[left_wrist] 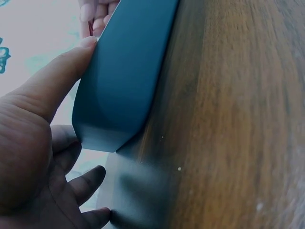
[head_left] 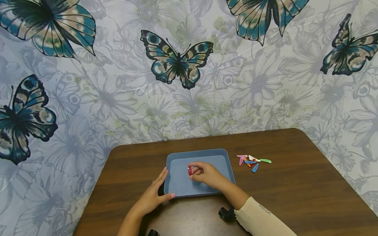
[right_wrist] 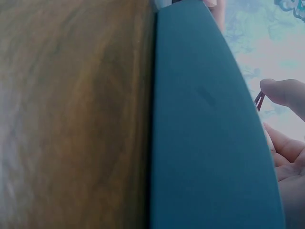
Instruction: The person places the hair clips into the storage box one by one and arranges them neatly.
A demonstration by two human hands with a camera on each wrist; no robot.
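A blue-grey tray [head_left: 180, 186] lies on the wooden table, its side wall [left_wrist: 128, 71] large in the left wrist view and its wall [right_wrist: 205, 124] also in the right wrist view. My right hand [head_left: 208, 175] is over the tray and pinches a red hair clip [head_left: 189, 170] between thumb and fingers; the clip [right_wrist: 259, 99] shows beside the thumb in the right wrist view. My left hand [head_left: 152, 196] rests at the tray's left side, thumb on the near rim, fingers spread along the left edge.
Several hair clips, among them a green one [head_left: 265, 161], a blue one [head_left: 255, 167] and a pink one [head_left: 241, 160], lie in a loose group on the table [head_left: 295, 183] right of the tray. A butterfly-patterned cloth [head_left: 189, 108] hangs behind the table.
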